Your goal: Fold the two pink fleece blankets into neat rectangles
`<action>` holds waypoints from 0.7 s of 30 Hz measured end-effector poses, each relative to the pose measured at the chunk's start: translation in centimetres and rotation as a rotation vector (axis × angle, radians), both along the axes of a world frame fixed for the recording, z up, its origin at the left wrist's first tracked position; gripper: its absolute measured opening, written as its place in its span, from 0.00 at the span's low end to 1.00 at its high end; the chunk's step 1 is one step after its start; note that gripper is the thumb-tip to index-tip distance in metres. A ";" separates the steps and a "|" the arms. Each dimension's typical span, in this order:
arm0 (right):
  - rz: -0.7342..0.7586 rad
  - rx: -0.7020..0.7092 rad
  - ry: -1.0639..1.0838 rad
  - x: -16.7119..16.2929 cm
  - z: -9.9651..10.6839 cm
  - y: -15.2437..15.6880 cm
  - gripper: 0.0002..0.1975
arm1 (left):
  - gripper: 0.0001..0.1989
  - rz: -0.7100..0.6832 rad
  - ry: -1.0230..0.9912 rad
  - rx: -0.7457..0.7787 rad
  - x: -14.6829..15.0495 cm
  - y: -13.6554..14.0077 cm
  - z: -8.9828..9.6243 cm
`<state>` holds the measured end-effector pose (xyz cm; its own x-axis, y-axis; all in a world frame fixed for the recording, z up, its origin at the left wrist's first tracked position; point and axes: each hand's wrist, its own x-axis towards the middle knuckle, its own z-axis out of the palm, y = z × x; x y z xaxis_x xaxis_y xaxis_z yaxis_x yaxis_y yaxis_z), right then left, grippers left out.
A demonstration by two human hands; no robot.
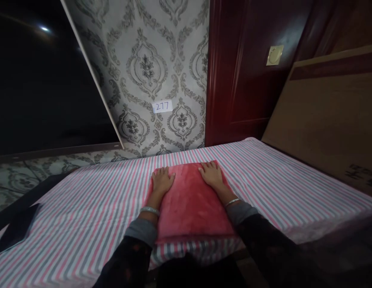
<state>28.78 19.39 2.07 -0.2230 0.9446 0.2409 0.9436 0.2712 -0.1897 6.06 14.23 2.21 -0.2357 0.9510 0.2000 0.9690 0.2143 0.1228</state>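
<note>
A coral-red plush cloth [193,204] lies flat in front of me, smooth and roughly rectangular, its near edge by the table's front. On its far left corner rests my left hand [162,181], palm down with fingers spread. My right hand [212,174] lies flat on the far right corner in the same way, fingers apart. Neither hand grips the cloth. Both forearms reach over its sides, so parts of the side edges are hidden. Beneath it is a striped tablecloth [108,216] in pink, grey and white.
A dark phone or tablet [18,228] lies at the left. Behind stand a large black screen [51,80] and a patterned wall with a paper label [162,106] reading 277. At the right, a big cardboard box [327,120] leans near a dark red door panel [249,72].
</note>
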 end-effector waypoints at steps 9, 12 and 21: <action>0.329 -0.094 -0.007 -2.6 2.7 -1.9 0.26 | 0.37 -0.197 0.030 -0.037 5.6 -5.9 0.5; 0.344 -0.082 -0.046 -3.0 0.5 -1.9 0.27 | 0.35 -0.204 0.067 -0.029 7.4 -7.5 -1.9; 0.327 -0.026 -0.024 -3.2 -2.0 -1.7 0.27 | 0.34 -0.206 0.105 -0.043 7.4 -7.4 -3.1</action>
